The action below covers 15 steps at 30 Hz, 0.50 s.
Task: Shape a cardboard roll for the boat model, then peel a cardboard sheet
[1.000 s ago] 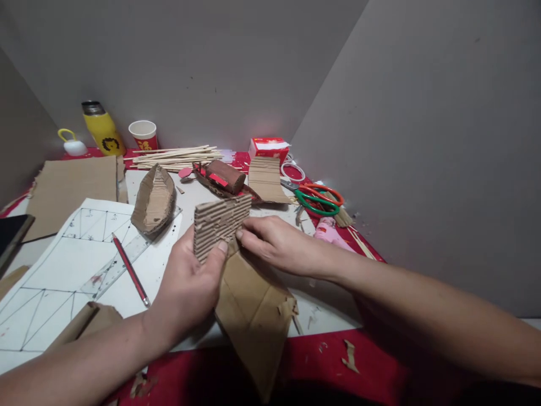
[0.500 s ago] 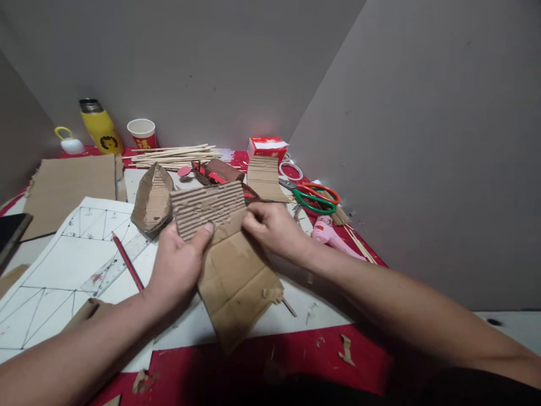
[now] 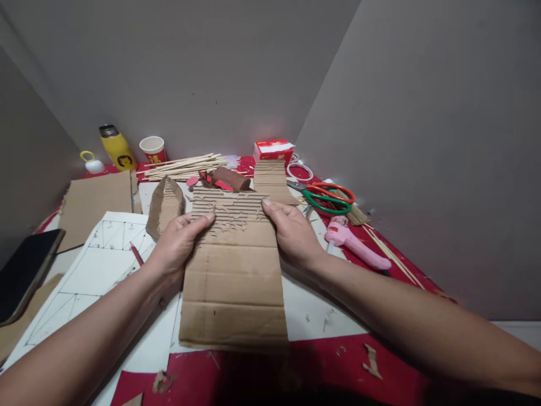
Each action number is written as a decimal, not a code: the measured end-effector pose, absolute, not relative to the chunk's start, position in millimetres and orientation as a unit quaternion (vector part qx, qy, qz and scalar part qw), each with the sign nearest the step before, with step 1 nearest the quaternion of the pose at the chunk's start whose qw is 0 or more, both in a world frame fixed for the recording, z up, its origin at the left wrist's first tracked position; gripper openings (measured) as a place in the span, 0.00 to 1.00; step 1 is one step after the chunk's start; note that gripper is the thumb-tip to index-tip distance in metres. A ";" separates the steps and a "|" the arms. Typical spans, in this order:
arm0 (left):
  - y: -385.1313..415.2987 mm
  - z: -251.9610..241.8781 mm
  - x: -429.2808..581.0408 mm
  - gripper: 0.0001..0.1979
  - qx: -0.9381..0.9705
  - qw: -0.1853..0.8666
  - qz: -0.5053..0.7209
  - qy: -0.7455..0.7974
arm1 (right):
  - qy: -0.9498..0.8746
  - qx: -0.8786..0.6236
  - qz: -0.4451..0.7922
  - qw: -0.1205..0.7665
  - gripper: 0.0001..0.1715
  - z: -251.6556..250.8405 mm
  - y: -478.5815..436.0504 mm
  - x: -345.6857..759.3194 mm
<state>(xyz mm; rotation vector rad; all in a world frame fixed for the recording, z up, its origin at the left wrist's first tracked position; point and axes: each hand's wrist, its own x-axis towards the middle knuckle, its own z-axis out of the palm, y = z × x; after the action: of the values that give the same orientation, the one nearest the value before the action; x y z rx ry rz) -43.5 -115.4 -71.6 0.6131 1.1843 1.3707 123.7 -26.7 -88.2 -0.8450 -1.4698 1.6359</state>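
Observation:
A piece of cardboard [image 3: 236,276] is held up in front of me by both hands. Its upper part is peeled, so the corrugated ridges show, while the lower part is smooth with creases across it. My left hand [image 3: 177,239] grips the upper left edge, thumb on the ridges. On the upper right edge, my right hand [image 3: 293,231] pinches with the thumb on top and fingers behind. A boat-shaped cardboard piece [image 3: 167,206] lies just beyond my left hand. Past the top edge sits a brown rolled piece [image 3: 232,179] beside red scraps.
Green and orange-handled scissors [image 3: 327,197] and a pink glue gun [image 3: 359,245] lie right. Drawn paper [image 3: 84,270], a pencil [image 3: 136,255] and a phone-like dark slab [image 3: 29,276] are left. Wooden sticks [image 3: 190,166], a paper cup [image 3: 153,149], a yellow bottle [image 3: 117,149] and a red box [image 3: 274,150] stand behind.
The cardboard has turned from slanted to nearly straight and flat toward me. My right hand has gone from a closed pinch near its side to holding the upper right edge. The view has shifted slightly.

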 end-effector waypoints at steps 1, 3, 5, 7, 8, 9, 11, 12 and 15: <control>-115.1 -71.1 -45.3 0.09 0.258 0.581 0.582 0.508 | -0.572 -0.335 0.641 0.387 0.23 -90.1 -26.4 123.7; -114.9 -69.9 -49.1 0.09 0.265 0.589 0.568 0.511 | -0.564 -0.337 0.637 0.403 0.24 -93.2 -23.9 124.6; -115.2 -68.5 -52.6 0.11 0.286 0.587 0.550 0.520 | -0.561 -0.333 0.622 0.433 0.24 -94.9 -19.8 126.5; -115.4 -66.7 -55.3 0.12 0.307 0.572 0.537 0.539 | -0.563 -0.325 0.598 0.469 0.23 -95.5 -15.5 128.9; -115.4 -65.6 -56.1 0.12 0.313 0.563 0.535 0.547 | -0.566 -0.321 0.585 0.485 0.23 -95.6 -13.5 130.2; -115.2 -64.4 -56.7 0.12 0.317 0.558 0.532 0.552 | -0.570 -0.316 0.573 0.496 0.22 -95.7 -11.7 131.5; -114.7 -62.3 -57.6 0.10 0.318 0.556 0.536 0.550 | -0.577 -0.312 0.556 0.510 0.22 -95.8 -8.6 133.6; -114.3 -61.4 -58.3 0.10 0.316 0.553 0.544 0.546 | -0.580 -0.313 0.551 0.513 0.23 -95.8 -7.4 134.4; -113.0 -59.8 -61.5 0.09 0.296 0.522 0.594 0.536 | -0.579 -0.317 0.545 0.518 0.23 -95.0 -5.1 135.5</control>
<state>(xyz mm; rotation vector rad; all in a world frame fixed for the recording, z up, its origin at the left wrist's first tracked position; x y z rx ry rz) -61.5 -113.0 -59.8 0.7092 1.2844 1.4219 135.5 -5.1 -95.0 -0.7603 -1.3882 1.3070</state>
